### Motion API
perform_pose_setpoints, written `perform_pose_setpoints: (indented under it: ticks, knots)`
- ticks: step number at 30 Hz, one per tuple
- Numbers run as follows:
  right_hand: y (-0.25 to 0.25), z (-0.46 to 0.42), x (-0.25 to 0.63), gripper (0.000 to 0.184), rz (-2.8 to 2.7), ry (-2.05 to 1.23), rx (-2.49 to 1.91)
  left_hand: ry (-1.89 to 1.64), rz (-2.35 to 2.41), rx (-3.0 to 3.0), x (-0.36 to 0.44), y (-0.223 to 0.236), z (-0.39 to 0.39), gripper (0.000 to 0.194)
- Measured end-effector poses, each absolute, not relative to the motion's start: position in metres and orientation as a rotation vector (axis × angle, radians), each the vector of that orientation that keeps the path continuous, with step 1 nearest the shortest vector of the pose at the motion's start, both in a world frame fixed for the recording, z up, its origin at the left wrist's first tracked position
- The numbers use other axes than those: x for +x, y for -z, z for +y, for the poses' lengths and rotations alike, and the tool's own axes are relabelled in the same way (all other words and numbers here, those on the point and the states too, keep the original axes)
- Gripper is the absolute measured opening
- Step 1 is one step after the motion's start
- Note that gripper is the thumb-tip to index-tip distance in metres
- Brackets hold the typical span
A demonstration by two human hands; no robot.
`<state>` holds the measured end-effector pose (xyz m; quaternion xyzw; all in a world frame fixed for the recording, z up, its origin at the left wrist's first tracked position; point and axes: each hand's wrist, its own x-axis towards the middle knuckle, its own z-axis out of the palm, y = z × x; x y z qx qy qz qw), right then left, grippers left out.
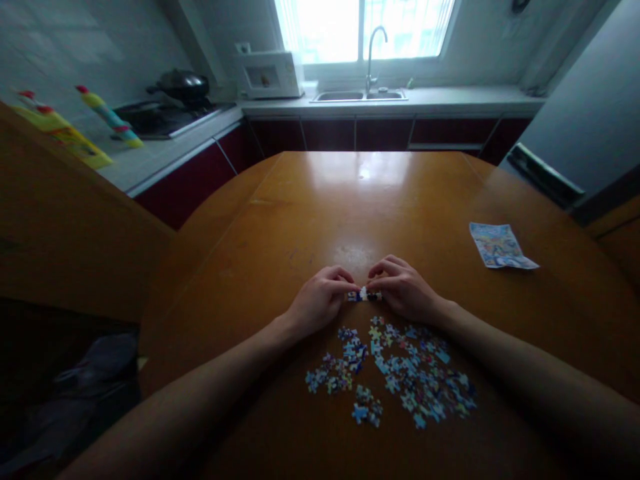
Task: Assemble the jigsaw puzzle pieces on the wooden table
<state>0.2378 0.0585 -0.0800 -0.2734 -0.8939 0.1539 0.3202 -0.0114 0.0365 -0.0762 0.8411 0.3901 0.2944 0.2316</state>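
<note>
A short row of joined jigsaw puzzle pieces (363, 294), white and dark blue, lies on the wooden table (280, 227) between my two hands. My left hand (324, 297) has its fingers closed at the row's left end. At the right end, my right hand (403, 288) bends its fingers down onto the pieces, thumb and index drawn together. Fingertips partly cover both ends of the row. Nearer to me lie loose puzzle pieces: a large pile (425, 380) on the right, a smaller pile (337, 370) on the left and a little cluster (367, 407) at the front.
A creased printed sheet (500, 247) rests on the table's right side. Beyond the table are a counter with a sink (340, 97), a microwave (269, 75), a stove with a wok (183, 87) and yellow bottles (107, 113). A fridge (585, 100) stands at right.
</note>
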Motion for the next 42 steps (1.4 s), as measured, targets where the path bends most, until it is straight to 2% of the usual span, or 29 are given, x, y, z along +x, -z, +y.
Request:
perform_pose_setpoints:
  ticks: [9,17,23,32,38,42]
  knots:
    - [0.086,0.059,0.237,0.036,-2.396,-0.417,-0.714,-0.709,1.090,2.411,-0.011,0.073,0.034,0.031]
    - [0.082,0.060,0.238,0.024,-2.224,-0.398,-0.815,-0.863,1.084,2.261,-0.011,0.077,0.037,0.034]
    - [0.083,0.057,0.237,0.037,-2.372,-0.389,-0.745,-0.774,1.071,2.324,-0.011,0.075,0.035,0.034]
    - [0.085,0.057,0.233,0.036,-2.400,-0.354,-0.692,-0.633,1.054,2.514,-0.012,0.066,0.036,0.036]
    - [0.088,0.064,0.239,0.035,-2.009,-0.433,-0.865,-0.697,1.027,2.518,-0.009,0.063,0.032,0.031]
    - [0.094,0.078,0.248,0.029,-1.758,-0.451,-1.011,-0.811,1.114,2.464,-0.008,0.061,0.033,0.020]
